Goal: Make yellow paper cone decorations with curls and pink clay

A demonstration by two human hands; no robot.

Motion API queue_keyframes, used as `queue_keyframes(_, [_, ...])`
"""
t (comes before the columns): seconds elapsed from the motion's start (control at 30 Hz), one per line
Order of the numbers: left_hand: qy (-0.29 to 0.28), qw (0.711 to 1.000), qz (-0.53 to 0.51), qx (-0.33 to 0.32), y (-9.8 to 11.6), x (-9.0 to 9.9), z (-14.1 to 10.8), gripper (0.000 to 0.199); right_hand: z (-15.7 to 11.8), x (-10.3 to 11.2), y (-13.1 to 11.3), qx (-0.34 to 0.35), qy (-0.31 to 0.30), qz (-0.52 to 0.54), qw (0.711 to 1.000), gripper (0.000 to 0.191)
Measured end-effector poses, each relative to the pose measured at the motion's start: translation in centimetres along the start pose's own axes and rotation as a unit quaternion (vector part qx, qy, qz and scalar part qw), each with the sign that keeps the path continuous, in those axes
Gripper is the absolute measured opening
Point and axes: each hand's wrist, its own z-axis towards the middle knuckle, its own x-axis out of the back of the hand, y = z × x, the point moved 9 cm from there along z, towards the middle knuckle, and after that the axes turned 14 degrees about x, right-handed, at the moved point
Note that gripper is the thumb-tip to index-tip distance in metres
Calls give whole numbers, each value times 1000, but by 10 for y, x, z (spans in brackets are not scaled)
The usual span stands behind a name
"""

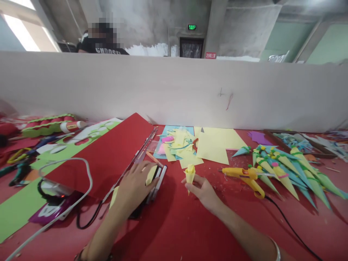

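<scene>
My right hand pinches a small yellow paper cone upright, with a yellow rolled flower in its top. My left hand rests over several pens and a dark object, its fingers spread and partly bent; a yellow paper piece shows by its fingertips. Whether the left fingers grip anything is unclear. Beyond the hands, yellow and blue paper scraps lie in a pile beside a yellow sheet. A yellow glue gun lies right of the cone.
Finished blue and yellow cones are heaped at the right, before a tray of scraps. A red board, white cable and purple device lie left. Behind the white partition is a person.
</scene>
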Motion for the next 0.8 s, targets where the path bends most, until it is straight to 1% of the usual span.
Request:
queue_keyframes(0.03, [11, 999, 38, 37, -15, -1, 0, 38, 0, -1, 0, -7, -3, -2, 1000, 27])
queue_keyframes(0.07, [5, 996, 71, 62, -25, -7, -2, 43, -1, -2, 1, -13, -7, -2, 1000, 28])
queue_keyframes(0.1, [-11, 993, 91, 69, -30, -14, -4, 45, -1, -4, 1, -17, -13, -1, 1000, 28])
queue_keyframes(0.17, [-28, 992, 109, 60, -28, -24, -9, 38, -1, -5, 1, -22, -18, -2, 1000, 28])
queue_keyframes(0.27, [-26, 991, 119, 54, -13, -27, -14, 29, 0, -2, 2, -23, -8, -8, 1000, 28])
queue_keyframes(0.37, [-48, 987, 146, 54, 0, -30, -14, 30, 1, 4, 2, -29, 10, -14, 999, 31])
queue_keyframes(0.47, [-98, 981, 159, 58, -1, -36, -9, 35, 1, 6, 3, -39, 13, -17, 999, 33])
queue_keyframes(0.53, [-121, 982, 134, 63, -10, -34, -4, 36, 1, 7, 4, -45, 13, -18, 999, 35])
queue_keyframes(0.57, [-120, 986, 105, 55, -14, -30, 0, 35, 1, 8, 5, -47, 14, -18, 999, 35])
queue_keyframes(0.67, [-81, 996, -13, 30, -24, -7, 14, 28, 1, 9, 7, -53, 13, -18, 998, 36])
queue_keyframes(0.73, [-53, 995, -75, 34, -27, 7, 24, 29, 1, 9, 9, -55, 9, -18, 998, 36])
queue_keyframes(0.77, [-49, 993, -101, 40, -25, 10, 28, 30, 1, 8, 10, -56, 5, -18, 998, 36])
queue_keyframes(0.8, [-58, 990, -123, 44, -20, 9, 31, 31, 1, 8, 10, -57, 0, -18, 998, 36])
